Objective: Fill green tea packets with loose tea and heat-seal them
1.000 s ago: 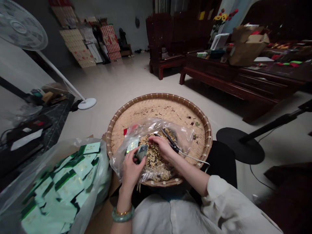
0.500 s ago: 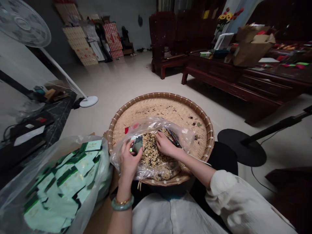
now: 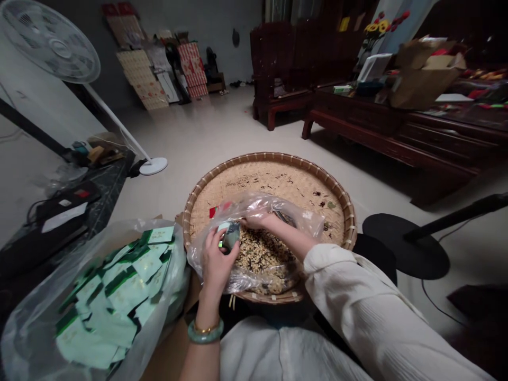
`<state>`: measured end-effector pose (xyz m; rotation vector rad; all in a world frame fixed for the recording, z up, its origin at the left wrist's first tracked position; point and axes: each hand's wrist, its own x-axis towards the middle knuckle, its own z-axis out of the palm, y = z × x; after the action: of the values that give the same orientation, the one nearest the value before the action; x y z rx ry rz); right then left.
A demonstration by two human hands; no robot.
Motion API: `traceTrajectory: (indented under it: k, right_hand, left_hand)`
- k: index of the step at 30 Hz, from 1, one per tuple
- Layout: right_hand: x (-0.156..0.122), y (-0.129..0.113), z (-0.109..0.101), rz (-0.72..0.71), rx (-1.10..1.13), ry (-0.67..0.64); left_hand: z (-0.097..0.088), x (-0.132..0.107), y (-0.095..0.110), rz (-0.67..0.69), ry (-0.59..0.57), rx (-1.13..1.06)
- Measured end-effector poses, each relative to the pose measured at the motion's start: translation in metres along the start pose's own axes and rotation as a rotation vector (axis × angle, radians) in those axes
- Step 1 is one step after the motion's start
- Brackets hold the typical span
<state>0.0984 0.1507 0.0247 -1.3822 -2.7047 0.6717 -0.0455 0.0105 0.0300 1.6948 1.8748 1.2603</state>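
My left hand (image 3: 216, 262) grips a small dark packet (image 3: 230, 236) with a pale green edge, holding it at the mouth of a clear plastic bag (image 3: 254, 207). My right hand (image 3: 257, 220) reaches across to just beside that packet, its fingertips hidden behind the plastic. The bag holds a mix of grains and dark herb bits (image 3: 264, 259) and lies in a round woven bamboo tray (image 3: 273, 172). A dark tool (image 3: 284, 217) shows partly behind my right hand, inside the bag.
To the left, a plastic bag (image 3: 119, 301) bulges with pale green sachets. A white fan (image 3: 51, 42) stands beyond it. A round black stand base (image 3: 405, 246) sits to the right, and a dark wooden table (image 3: 357, 106) with a cardboard box (image 3: 424, 76) stands ahead.
My right hand has moved left, off the grain mix, to beside the packet, and its sleeve has come forward over the tray. The dark tool is now mostly hidden.
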Motion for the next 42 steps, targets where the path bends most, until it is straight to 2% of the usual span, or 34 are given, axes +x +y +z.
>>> traceTrajectory:
  k: [4,5,7,10,13,18,24,28,31,33,38,42]
  right_hand:
    - [-0.033,-0.008,-0.003,-0.174,0.014,-0.142]
    - [-0.044,-0.006,-0.005,-0.222,0.033,-0.149]
    - [-0.068,0.0,-0.006,-0.256,0.079,-0.074]
    - [-0.101,0.011,0.001,-0.088,0.101,0.042]
    - [-0.12,0.018,0.014,0.047,0.128,0.011]
    - [-0.112,0.024,0.029,0.085,0.16,0.109]
    - [-0.092,0.012,0.028,-0.068,0.2,0.124]
    - [-0.089,-0.006,0.024,-0.122,0.247,0.192]
    - [-0.091,-0.008,0.023,-0.165,0.313,0.191]
    - [-0.093,-0.002,0.025,-0.154,0.334,0.18]
    - [-0.095,0.016,0.035,-0.016,0.344,0.107]
    - [-0.091,0.01,0.042,-0.029,0.366,0.077]
  left_hand:
    - [-0.001,0.0,0.0,0.024,-0.01,0.012]
    - [-0.001,-0.001,0.0,0.02,-0.012,0.019]
    - [-0.003,-0.001,0.0,0.007,-0.014,0.023]
    - [-0.005,-0.003,0.0,-0.006,-0.021,0.026]
    - [-0.006,-0.004,-0.001,-0.019,-0.029,0.045]
    - [-0.006,-0.007,-0.001,-0.014,-0.04,0.047]
    - [-0.006,-0.008,0.001,-0.022,-0.041,0.061]
    - [-0.006,-0.007,0.001,-0.032,-0.04,0.051]
    - [-0.007,-0.007,-0.001,-0.044,-0.034,0.046]
    - [-0.008,-0.007,-0.002,-0.051,-0.025,0.046]
    - [-0.005,-0.008,-0.001,-0.042,-0.037,0.046]
    - [-0.003,-0.009,0.001,-0.026,-0.061,0.051]
